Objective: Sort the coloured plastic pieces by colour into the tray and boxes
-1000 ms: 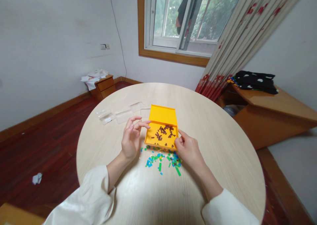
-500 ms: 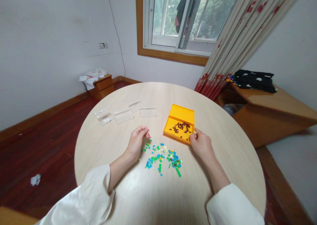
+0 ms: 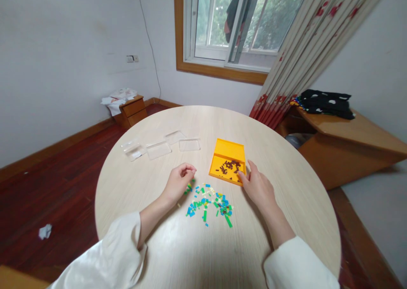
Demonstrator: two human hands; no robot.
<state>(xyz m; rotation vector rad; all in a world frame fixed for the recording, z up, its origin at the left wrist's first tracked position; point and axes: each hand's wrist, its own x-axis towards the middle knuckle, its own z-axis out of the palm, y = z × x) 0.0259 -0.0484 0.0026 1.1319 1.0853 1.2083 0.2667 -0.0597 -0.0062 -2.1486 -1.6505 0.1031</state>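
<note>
A yellow plastic box (image 3: 230,147) with its lid folded back lies on the table, and several small dark brown building bricks (image 3: 231,166) are scattered in its near half. My right hand (image 3: 259,185) is at the box's right side, thumb and index finger spread apart, the thumb by the near right corner. Whether it touches the box is unclear. My left hand (image 3: 178,181) hovers left of the box with fingers curled and pressed together; anything in the pinch is too small to make out. Nearest me lies a loose pile of green, blue and cream bricks (image 3: 206,202), partly behind my left hand.
Several clear plastic trays (image 3: 159,150) stand at the left back of the round table (image 3: 197,255). Beyond it are a window (image 3: 235,26), a curtain (image 3: 286,64) and a small wooden cabinet (image 3: 132,111). A tilted wooden piece (image 3: 359,145) with dark cloth is on the right.
The yellow box has shifted slightly left and lies flatter. My right hand has loosened from its right edge, its fingers now apart. My left hand has moved slightly right.
</note>
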